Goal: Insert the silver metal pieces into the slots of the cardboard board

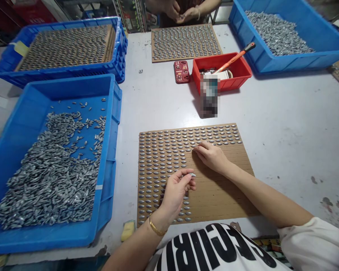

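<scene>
Fingers (187,183) of the left hand (173,195) curl nearly shut, pinching one small spindle-shaped metal piece (192,175) against the thumb. Its long axis lies roughly level, with one tip pointing right toward the right hand (210,157), though the left hand is far nearer. The right hand lies open, fingers together, its fingertips resting on the brown board (223,197) just below the upper rows, with nothing visible in its hold. Similar pieces cover the board's top and left side in tight rows, their long axes also level, while its lower right stays bare.

A gold bangle (157,227) circles the left wrist. Black letters on the white shirt (211,248) appear upside down and cut off, so no word can be read. A yellow sponge (128,230) sits by the table's (285,131) near edge, and a blue plastic crate (106,195) of loose pieces stands to the left.

Farther off are a red tray (223,84), an orange-handled tool (237,56), a red phone case (182,71) and a pixelated, unreadable object (209,96). A co-worker's hands (183,13) sit beyond a second board (186,43).
</scene>
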The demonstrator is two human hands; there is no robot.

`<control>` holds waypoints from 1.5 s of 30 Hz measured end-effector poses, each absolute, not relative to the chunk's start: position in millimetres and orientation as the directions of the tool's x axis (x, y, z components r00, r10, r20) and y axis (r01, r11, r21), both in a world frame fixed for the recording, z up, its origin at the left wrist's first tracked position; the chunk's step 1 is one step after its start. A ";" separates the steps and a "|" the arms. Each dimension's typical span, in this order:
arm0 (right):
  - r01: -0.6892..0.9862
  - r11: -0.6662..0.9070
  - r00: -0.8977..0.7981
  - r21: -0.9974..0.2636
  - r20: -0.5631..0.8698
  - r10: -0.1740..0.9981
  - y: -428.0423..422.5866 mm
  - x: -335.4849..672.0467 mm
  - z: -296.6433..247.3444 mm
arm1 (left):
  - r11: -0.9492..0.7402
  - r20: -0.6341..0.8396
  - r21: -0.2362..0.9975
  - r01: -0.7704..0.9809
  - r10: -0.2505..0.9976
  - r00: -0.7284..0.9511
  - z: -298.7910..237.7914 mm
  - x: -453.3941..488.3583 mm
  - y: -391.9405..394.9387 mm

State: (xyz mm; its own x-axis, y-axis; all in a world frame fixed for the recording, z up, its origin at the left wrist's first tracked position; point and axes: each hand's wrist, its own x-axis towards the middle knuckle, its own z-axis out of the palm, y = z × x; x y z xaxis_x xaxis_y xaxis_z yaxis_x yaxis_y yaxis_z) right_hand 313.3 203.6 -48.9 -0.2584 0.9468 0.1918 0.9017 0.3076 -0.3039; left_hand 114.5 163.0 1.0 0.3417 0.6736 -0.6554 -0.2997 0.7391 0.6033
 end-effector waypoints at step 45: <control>0.894 0.277 -0.197 -0.353 0.245 0.949 196.7 328.3 -49.0 | 0.712 -0.604 0.612 -0.344 0.702 0.378 2.4 146.8 167.4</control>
State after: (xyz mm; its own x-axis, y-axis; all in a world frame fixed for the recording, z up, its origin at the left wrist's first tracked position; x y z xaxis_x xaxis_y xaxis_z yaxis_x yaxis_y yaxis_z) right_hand 328.3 196.7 -49.0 -0.1972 0.9492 0.2453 0.8938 0.2768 -0.3527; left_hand 146.8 167.4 2.4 0.3779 0.7017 -0.6040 -0.3437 0.7121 0.6122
